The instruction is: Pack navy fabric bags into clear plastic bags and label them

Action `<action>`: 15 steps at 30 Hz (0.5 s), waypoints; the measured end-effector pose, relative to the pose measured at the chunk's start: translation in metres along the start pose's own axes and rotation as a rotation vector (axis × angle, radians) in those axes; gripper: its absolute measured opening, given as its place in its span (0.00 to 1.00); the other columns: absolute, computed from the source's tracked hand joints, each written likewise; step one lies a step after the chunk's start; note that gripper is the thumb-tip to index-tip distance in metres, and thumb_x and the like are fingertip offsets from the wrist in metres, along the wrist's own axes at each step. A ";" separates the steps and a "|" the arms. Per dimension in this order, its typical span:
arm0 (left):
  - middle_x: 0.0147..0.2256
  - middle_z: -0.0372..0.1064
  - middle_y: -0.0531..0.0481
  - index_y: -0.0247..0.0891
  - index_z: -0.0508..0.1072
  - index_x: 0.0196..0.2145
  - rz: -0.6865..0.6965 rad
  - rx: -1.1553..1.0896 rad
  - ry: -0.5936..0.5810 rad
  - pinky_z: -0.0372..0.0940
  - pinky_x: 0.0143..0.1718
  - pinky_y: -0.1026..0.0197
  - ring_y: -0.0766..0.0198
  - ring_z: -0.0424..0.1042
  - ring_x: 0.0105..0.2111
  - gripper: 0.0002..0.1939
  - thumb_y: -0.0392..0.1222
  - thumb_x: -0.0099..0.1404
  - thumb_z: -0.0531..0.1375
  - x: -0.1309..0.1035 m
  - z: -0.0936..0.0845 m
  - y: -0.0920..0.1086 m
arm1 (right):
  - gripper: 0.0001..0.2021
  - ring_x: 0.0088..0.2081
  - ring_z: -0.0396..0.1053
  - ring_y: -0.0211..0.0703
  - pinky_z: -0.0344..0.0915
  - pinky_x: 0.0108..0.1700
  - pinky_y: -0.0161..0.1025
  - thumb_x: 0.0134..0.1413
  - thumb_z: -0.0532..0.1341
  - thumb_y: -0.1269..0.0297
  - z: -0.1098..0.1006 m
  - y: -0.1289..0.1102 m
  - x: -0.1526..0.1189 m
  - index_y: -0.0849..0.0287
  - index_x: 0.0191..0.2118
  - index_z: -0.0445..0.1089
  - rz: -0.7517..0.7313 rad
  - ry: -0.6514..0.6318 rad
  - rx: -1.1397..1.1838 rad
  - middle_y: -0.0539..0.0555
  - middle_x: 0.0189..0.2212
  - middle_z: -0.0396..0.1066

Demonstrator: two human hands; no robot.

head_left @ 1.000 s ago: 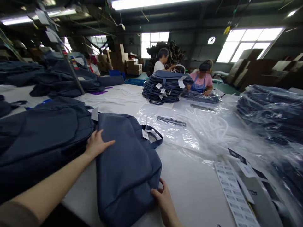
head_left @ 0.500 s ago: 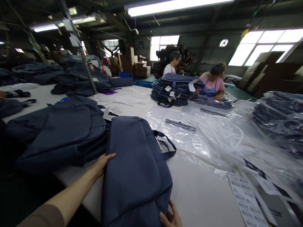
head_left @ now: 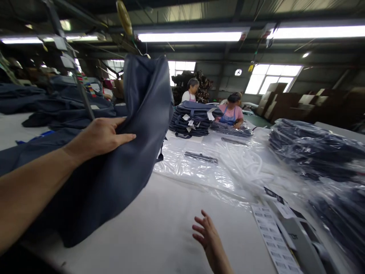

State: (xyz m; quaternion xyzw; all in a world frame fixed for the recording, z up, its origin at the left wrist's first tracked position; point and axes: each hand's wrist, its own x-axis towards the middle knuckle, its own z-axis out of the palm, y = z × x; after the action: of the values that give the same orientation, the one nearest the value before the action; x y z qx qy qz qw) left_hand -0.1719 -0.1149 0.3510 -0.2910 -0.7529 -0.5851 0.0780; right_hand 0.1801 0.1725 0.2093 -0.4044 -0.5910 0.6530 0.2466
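Bright tubes [head_left: 190,37] hang above the white table [head_left: 159,213]; the left hand [head_left: 104,137] grips a raised navy bag [head_left: 137,140], partly hiding what lies behind; the right hand [head_left: 209,236] is empty, fingers spread.

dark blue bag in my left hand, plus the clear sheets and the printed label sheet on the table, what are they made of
The dark blue bag looks like smooth woven synthetic, maybe coated: soft folds, dull sheen. The clear sheets look like glossy thin plastic, wrinkled with sharp glints. The label sheet seems matte paper, printed in blocks.
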 end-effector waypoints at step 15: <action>0.42 0.75 0.39 0.29 0.73 0.47 1.061 0.300 -0.272 0.74 0.31 0.56 0.52 0.76 0.36 0.22 0.24 0.58 0.48 -0.286 0.225 -0.031 | 0.26 0.45 0.71 0.54 0.66 0.51 0.51 0.32 0.72 0.48 -0.125 -0.032 -0.091 0.54 0.40 0.74 -0.018 0.406 0.275 0.53 0.35 0.77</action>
State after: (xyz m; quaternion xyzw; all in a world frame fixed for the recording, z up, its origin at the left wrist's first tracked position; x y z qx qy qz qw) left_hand 0.0964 -0.0100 0.1256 -0.6878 -0.5817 -0.3099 0.3042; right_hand 0.3283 0.1767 0.2647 -0.4849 -0.4385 0.6303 0.4187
